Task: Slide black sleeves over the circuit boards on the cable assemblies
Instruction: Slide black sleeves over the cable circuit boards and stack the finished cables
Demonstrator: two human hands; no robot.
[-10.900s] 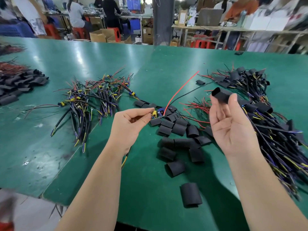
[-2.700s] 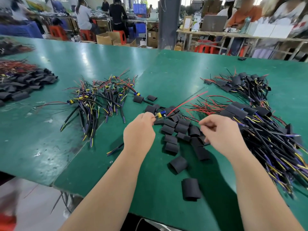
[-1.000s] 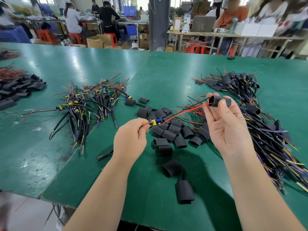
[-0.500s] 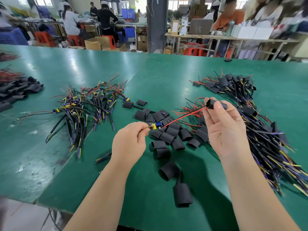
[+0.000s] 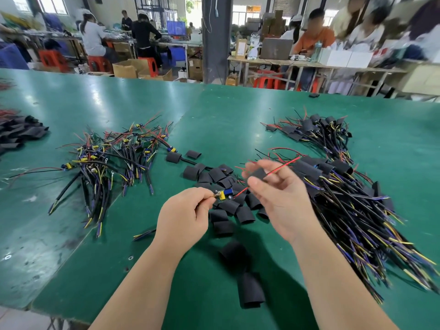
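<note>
Where the green table meets the left edge of the view, we see a heap of flat black tubing. Next to it lies a tangle of bare cable assemblies, their black, yellow and purple leads fanned toward us.

Moving on, we come to the left hand. It pinches one end of a circuit board between thumb and fingertips, just above the table. We can make out a small board carrying a blue block and a yellow one.

Behind and beneath it lie the loose sleeves, short matt black tubes, some pressed flat. The nearest sleeve lies well toward us.

From the board a red wire rises to the right and appears to pass through the black sleeve. The right hand grips this sleeve between thumb and curled fingers, though motion blur hides the exact hold. The sleeve sits up the wire, apart from the board.

Farthest right we find the sleeved assemblies, with black tubes at their far ends and leads trailing toward us.
</note>
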